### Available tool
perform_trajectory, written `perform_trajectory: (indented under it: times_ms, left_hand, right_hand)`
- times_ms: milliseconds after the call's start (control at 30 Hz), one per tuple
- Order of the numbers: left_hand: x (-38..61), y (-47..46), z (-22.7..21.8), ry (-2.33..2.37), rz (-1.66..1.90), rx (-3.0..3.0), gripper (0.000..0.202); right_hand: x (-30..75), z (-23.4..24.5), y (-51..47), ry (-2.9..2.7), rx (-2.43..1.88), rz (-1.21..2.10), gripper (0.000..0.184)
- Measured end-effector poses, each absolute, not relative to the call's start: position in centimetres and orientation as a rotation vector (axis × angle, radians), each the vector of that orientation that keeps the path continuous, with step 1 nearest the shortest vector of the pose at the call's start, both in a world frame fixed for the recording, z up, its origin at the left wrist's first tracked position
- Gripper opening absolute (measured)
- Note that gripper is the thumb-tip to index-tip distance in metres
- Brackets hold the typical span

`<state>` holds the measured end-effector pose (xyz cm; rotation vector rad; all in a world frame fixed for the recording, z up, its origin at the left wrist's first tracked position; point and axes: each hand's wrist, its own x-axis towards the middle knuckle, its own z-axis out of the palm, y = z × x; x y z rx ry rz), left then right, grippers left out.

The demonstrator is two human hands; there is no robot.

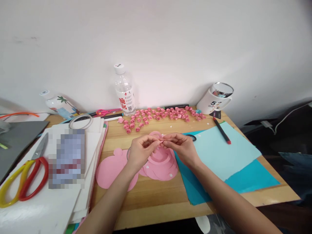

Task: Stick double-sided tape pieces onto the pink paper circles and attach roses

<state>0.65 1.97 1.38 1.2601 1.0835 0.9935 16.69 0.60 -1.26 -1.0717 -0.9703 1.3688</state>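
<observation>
My left hand and my right hand meet over the middle of the wooden table. Both pinch the end of a pink paper spiral strip between their fingertips. The strip hangs down to a pile of pink paper spirals and discs lying under my hands. A larger pink paper disc lies to the left of the pile. Behind my hands, several small rolled pink paper roses are spread along the back of the table.
A clear water bottle and a white mug stand by the wall. Light blue paper over darker blue paper lies right, with a red-tipped pen. Left: white sheets, tape roll, red-and-yellow scissors, pink scissors.
</observation>
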Motion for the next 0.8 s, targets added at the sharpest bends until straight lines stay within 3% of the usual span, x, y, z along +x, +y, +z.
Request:
perform_trajectory:
  times_ms: [800]
  left_hand:
    - [0.64,2.07,1.08,1.085,0.947,1.330,0.008]
  right_hand:
    - [16.54,-0.80,0.42,-1.032,-1.061,1.285,0.029]
